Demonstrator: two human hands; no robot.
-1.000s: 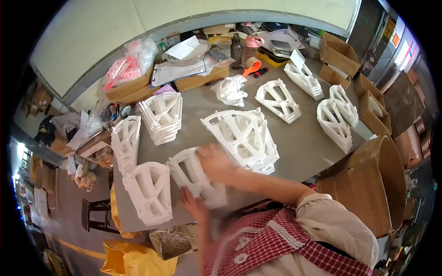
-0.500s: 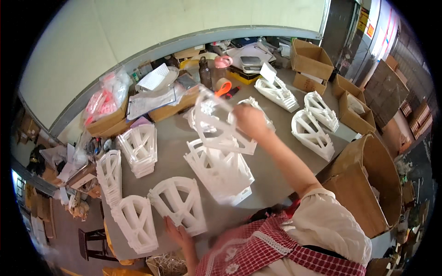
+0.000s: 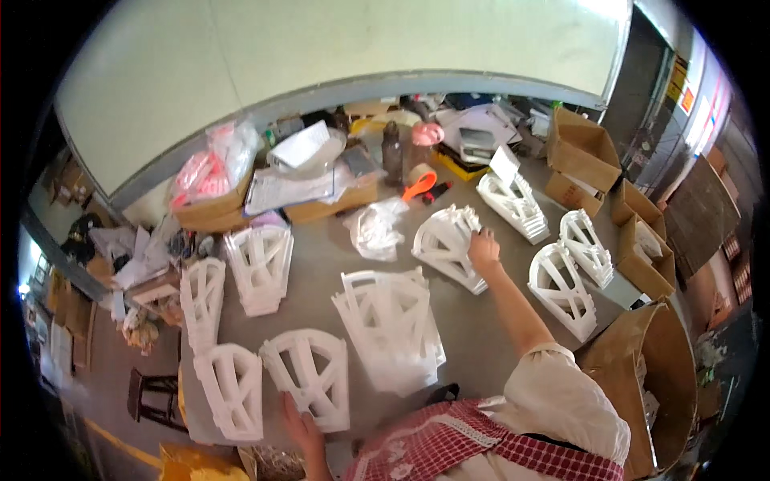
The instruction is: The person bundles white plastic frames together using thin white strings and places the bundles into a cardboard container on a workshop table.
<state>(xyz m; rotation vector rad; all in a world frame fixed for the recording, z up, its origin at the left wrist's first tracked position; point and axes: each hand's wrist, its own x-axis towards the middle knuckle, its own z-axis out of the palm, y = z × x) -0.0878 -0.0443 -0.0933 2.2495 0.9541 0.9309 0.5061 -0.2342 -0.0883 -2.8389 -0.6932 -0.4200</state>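
At the right edge of a stack of white fan-shaped plastic frames (image 3: 439, 250), my right hand (image 3: 484, 255) has its fingers curled over the rim. My left hand (image 3: 303, 433) is low near the table's front edge, fingers stretched out against the lower left side of another stack of frames (image 3: 327, 393); it grips nothing. Between the hands lies a thicker, splayed pile of frames (image 3: 393, 329), slightly blurred. A crumpled clear plastic bag (image 3: 377, 230) sits just left of the stack at my right hand.
More frame stacks stand at the left (image 3: 258, 268) and right (image 3: 561, 290). Behind are a dark bottle (image 3: 392, 152), an orange-handled tool (image 3: 419, 186), and a clipboard with papers (image 3: 293, 188). Cardboard boxes (image 3: 584, 148) line the right; a large open carton (image 3: 618, 361) is beside my right arm.
My right hand has left the frame it held over the middle pile and moved right to the farther stack. The view has shifted a little; my left hand stays by its stack.
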